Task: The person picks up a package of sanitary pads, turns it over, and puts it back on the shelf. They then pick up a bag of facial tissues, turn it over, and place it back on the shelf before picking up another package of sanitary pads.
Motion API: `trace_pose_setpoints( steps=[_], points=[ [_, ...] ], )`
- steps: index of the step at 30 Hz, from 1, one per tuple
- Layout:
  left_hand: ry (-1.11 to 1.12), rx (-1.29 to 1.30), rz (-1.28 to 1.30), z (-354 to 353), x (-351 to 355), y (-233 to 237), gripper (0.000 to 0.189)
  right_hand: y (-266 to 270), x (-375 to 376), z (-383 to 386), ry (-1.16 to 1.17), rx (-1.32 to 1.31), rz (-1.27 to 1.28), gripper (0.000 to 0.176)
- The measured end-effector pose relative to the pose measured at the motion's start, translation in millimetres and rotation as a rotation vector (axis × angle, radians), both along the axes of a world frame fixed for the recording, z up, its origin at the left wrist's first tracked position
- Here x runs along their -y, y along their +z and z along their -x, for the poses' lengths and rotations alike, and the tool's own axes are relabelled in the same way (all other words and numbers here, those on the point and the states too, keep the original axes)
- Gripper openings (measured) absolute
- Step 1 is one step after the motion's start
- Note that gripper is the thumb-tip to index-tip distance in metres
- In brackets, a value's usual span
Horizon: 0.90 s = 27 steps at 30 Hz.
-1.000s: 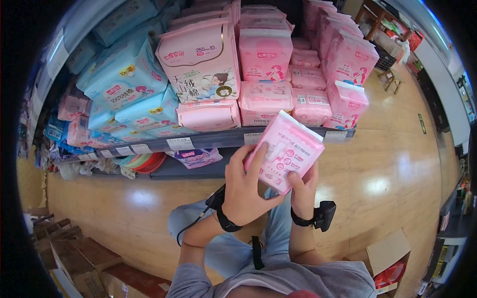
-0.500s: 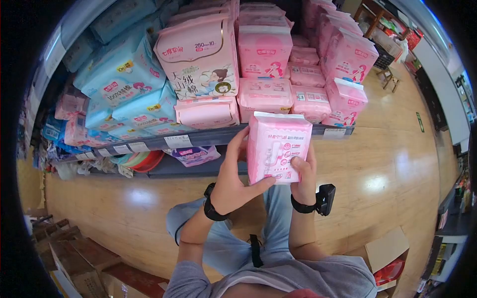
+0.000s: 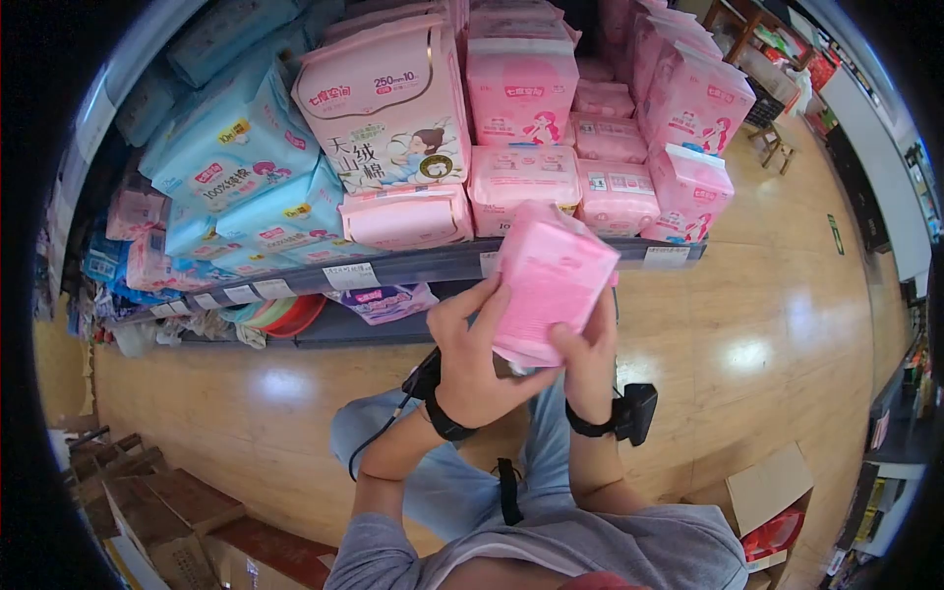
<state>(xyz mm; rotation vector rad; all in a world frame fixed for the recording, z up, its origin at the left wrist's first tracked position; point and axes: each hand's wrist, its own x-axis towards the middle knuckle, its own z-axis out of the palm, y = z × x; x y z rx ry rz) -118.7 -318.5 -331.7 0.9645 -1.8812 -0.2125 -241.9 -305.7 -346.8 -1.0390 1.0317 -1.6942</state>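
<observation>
Shop aisle, glossy tan wood-look floor (image 3: 708, 344), dark shelving ahead. Both hands are clamped on one soft, glossy pink plastic-wrapped rectangular pack (image 3: 556, 295), held tilted above the knees, in front of the shelf's edge. Left hand (image 3: 472, 344) has fingers along its left side, thumb near the bottom; right hand (image 3: 590, 369) presses a thumb on the lower face, its other fingers hidden behind. Print on that face too blurred to read. Slip risk: film looks slick and the grip sits low, so easing the right thumb could let the top tip over; squeezing hard could crease the wrapper. Black band with a thin cable (image 3: 379, 433) on the left wrist; cable hangs by the light-blue jeans (image 3: 423, 482) and could snag if the arm swings. Black band with a boxy black module (image 3: 637, 413) on the right. Top of the pack overlaps the dark grey shelf edge (image 3: 423, 264) in view; contact can't be told. Beyond, small pink packs (image 3: 617, 192), a large pale-pink printed pack (image 3: 393, 108) and light-blue packs (image 3: 241, 147) are stacked close; a bump from the held pack could shift the front ones.
</observation>
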Motion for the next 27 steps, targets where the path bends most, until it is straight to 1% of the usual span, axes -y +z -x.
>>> trace_pose_setpoints(
  steps=[1, 2, 3, 4, 5, 6, 8, 9, 10, 11, 12, 13, 14, 16, 17, 18, 20, 21, 22, 24, 25, 26, 27],
  points=[
    [-0.110, -0.028, -0.033, -1.6, -0.5, 3.6, 0.094, -2.6, -2.1, 8.3, 0.060, 0.230, -0.061, 0.070],
    [-0.109, -0.029, -0.034, -3.4, -0.7, 8.0, 0.094, -3.9, -4.3, 12.7, 0.120, 0.459, -0.123, 0.067],
    [-0.164, -0.072, -0.130, -4.7, 0.1, 14.2, 0.099, -0.1, -6.8, 12.2, 0.104, 0.683, -0.161, 0.054],
    [-0.219, -0.116, -0.227, -4.7, 2.1, 17.5, 0.104, -8.4, -9.3, 13.1, 0.104, 0.682, -0.161, 0.054],
    [-0.237, -0.096, -0.210, -1.3, 6.7, 13.4, 0.109, -24.1, -12.0, 14.9, 0.205, 0.780, -0.034, 0.048],
    [-0.238, -0.097, -0.210, 2.0, 10.9, 11.6, 0.109, -28.3, -12.0, 14.2, 0.305, 0.876, 0.095, 0.044],
    [-0.391, -0.236, -0.276, 6.3, 17.1, 8.4, 0.109, -35.8, -3.2, 16.7, 0.365, 1.077, -0.187, 0.036],
    [-0.380, -0.329, -0.428, 3.7, 13.0, 5.3, 0.106, -30.0, -3.4, 15.8, 0.439, 1.056, -0.076, 0.035],
    [-0.380, -0.328, -0.428, 0.1, 14.2, 2.9, 0.106, -23.1, -4.3, 14.7, 0.512, 1.032, 0.036, 0.034],
    [-0.337, -0.272, -0.368, -3.7, 16.7, 1.3, 0.105, -17.3, -3.3, 13.0, 0.512, 1.033, 0.036, 0.034],
    [-0.293, -0.216, -0.309, -6.4, 19.2, 2.0, 0.104, -11.9, -1.3, 11.2, 0.399, 0.849, -0.061, 0.034],
    [-0.292, -0.216, -0.309, -8.5, 20.9, 2.5, 0.104, -9.4, 0.6, 9.4, 0.285, 0.663, -0.156, 0.034],
    [-0.318, -0.200, -0.291, -10.2, 22.6, 3.0, 0.103, -9.2, 2.1, 7.1, 0.286, 0.663, -0.156, 0.034],
    [-0.370, -0.171, -0.254, -12.3, 25.4, 3.5, 0.102, -9.1, 4.1, 3.4, -0.017, 0.343, -0.082, 0.035],
    [-0.375, -0.168, -0.232, -12.6, 27.1, 0.0, 0.100, -11.6, 1.9, 6.0, 0.018, 0.489, -0.047, 0.045],
    [-0.374, -0.168, -0.232, -12.1, 26.7, 0.1, 0.100, -8.6, 1.3, 8.8, 0.018, 0.490, -0.046, 0.045],
    [-0.281, -0.066, -0.172, -10.7, 25.3, 0.5, 0.100, -0.2, -1.6, 15.2, 0.140, 0.028, 0.024, 0.065],
    [-0.282, -0.065, -0.171, -11.4, 24.5, 1.9, 0.100, 9.3, 0.5, 17.5, 0.188, 0.086, -0.058, 0.081],
    [-0.284, -0.063, -0.180, -12.2, 23.7, 3.9, 0.100, 14.4, 3.7, 20.1, 0.187, 0.086, -0.056, 0.081],
    [-0.286, -0.061, -0.187, -12.3, 22.0, 3.8, 0.101, 23.4, 9.1, 25.1, 0.133, 0.069, 0.076, 0.079],
    [-0.315, -0.155, -0.218, -11.4, 21.4, 1.3, 0.102, 31.0, 9.4, 28.4, 0.097, 0.091, 0.023, 0.077],
    [-0.343, -0.249, -0.249, -11.1, 21.1, 0.3, 0.104, 39.2, 12.7, 29.2, 0.097, 0.091, 0.026, 0.077],
    [-0.350, -0.256, -0.256, -11.6, 20.5, 2.5, 0.104, 46.9, 18.9, 30.3, -0.001, 0.081, 0.078, 0.076]
  ],
)
